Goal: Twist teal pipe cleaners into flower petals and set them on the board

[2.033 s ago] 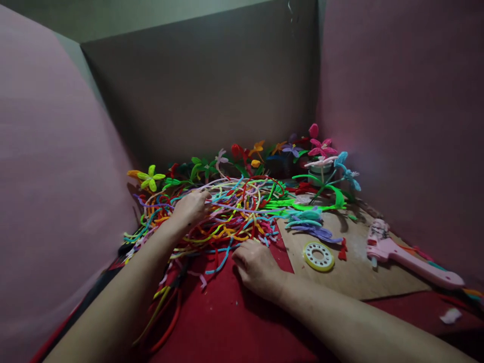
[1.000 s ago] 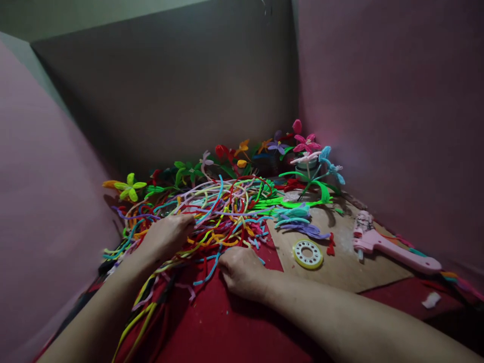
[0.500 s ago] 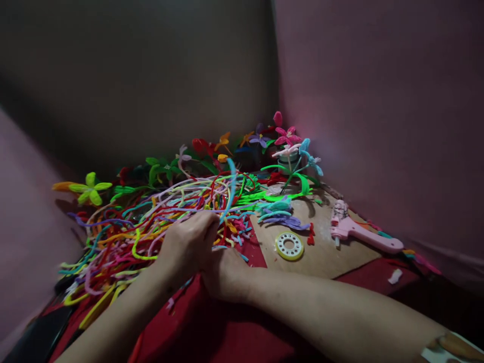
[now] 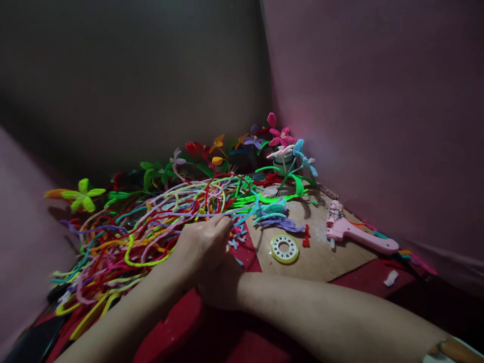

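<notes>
Multicoloured fuzzy stems (image 4: 126, 243) are heaped at left. At centre, the fingers of the left hand (image 4: 202, 244) appear clamped on a light-blue fuzzy stem (image 4: 257, 200), curved upward to their right; the lower right hand (image 4: 223, 285) is farther, its fingers hidden. A flat tan board (image 4: 315, 262) on a red surface (image 4: 254, 257) is bounded by a pink wall (image 4: 378, 126).

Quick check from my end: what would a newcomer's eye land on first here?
Probably the colorful tangle of pipe cleaners, spread across the left and middle of the work surface, with a yellow-green flower at its far left. Next, the pink hot glue gun lying on the brown board at right. Front and center, the left hand partly hides the right hand, a light-blue pipe cleaner curving from its fingertips.
</notes>
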{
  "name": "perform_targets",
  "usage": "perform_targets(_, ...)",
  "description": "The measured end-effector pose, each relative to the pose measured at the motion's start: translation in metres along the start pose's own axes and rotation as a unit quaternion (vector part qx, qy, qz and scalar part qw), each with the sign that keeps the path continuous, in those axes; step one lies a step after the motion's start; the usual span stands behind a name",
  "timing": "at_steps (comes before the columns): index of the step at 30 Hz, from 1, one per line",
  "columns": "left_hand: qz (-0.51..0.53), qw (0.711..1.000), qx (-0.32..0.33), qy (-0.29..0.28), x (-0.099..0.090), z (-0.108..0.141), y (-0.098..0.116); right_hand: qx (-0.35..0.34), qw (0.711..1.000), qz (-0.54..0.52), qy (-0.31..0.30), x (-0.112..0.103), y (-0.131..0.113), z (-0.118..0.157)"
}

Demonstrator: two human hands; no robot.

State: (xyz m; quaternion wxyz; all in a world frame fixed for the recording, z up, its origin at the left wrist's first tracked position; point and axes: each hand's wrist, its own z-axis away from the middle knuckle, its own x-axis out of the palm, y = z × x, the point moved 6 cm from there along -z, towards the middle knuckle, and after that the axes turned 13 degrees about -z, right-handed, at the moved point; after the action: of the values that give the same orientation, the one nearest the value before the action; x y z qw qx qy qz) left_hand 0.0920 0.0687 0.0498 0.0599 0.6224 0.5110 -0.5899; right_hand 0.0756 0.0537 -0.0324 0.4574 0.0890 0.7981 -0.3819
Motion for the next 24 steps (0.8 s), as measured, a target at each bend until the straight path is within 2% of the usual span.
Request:
perform_targets(3, 0.004, 0.996, -0.045, 0.078, -0.022, 0.009, -0.022, 0.022, 0.999, 0.002, -0.03, -0.004, -0.001, 0.002)
perform_targets(5, -0.01, 0.991, -0.073, 0.115, -0.034, 0.016, -0.039, 0.021, 1.0, -0.017, -0.016, -0.007, -0.002, 0.004)
perform_targets(7, -0.024, 0.987, -0.098, 0.126, -0.039, 0.025, -0.057, 0.012, 0.999, -0.036, 0.008, -0.01, -0.002, 0.006)
perform_targets(10, -0.052, 0.985, -0.129, 0.106, -0.029, 0.038, -0.081, 0.006, 0.999, -0.037, 0.029, -0.011, 0.0, 0.009)
perform_targets(14, -0.086, 0.987, -0.115, 0.065, -0.003, 0.053, -0.098, 0.004, 0.999, -0.035, 0.036, -0.011, 0.0, 0.01)
perform_targets(17, -0.071, 0.991, -0.108, 0.013, 0.016, 0.06, -0.102, 0.004, 0.999, -0.031, 0.039, -0.01, 0.0, 0.01)
perform_targets(20, -0.062, 0.99, -0.125, -0.03, 0.026, 0.062, -0.104, 0.008, 0.999, -0.033, 0.04, -0.01, 0.001, 0.009)
perform_targets(24, -0.008, 0.99, -0.137, -0.015, 0.022, 0.058, -0.101, 0.01, 0.998, -0.037, 0.041, -0.01, 0.001, 0.009)
